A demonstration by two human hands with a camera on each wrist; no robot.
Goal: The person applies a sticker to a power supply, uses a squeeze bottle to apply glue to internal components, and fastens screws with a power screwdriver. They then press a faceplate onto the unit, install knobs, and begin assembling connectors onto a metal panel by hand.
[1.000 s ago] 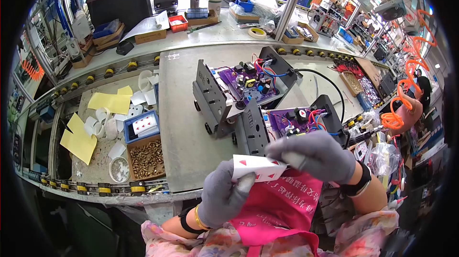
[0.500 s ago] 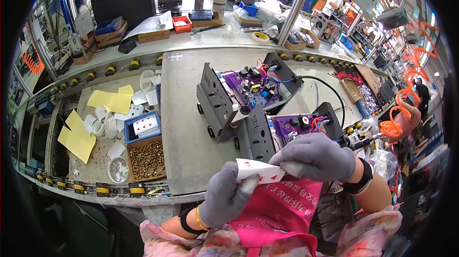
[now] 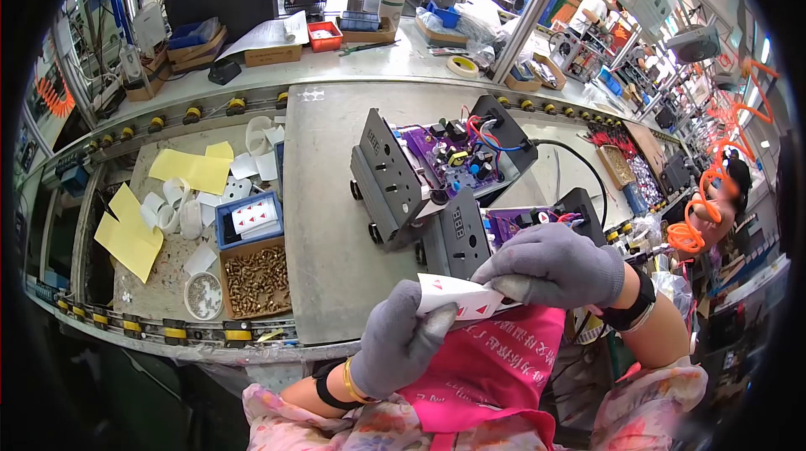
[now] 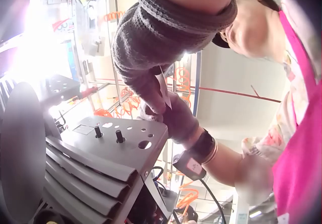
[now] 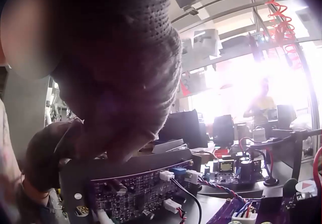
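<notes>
Both grey-gloved hands hold a small white label sheet printed with red triangles, above the pink apron. My left hand grips its left part, thumb across the front. At the right end, my right hand pinches the sheet between thumb and fingers. In the left wrist view a white edge of the sheet shows between the hands. Just beyond them stands a dark metal chassis with a purple circuit board, partly hidden by the right hand. Behind it is a second chassis with a purple board.
To the left, a blue tray holds more triangle labels, beside a carton of brass fittings. Yellow paper and white scraps lie further left. A black cable curves right from the rear chassis. Orange coiled hoses hang at the right.
My right hand has gone from loosely over the sheet's right end to pinching it. The left hand keeps its grip. Both chassis sit slightly lower and further right in the head view.
</notes>
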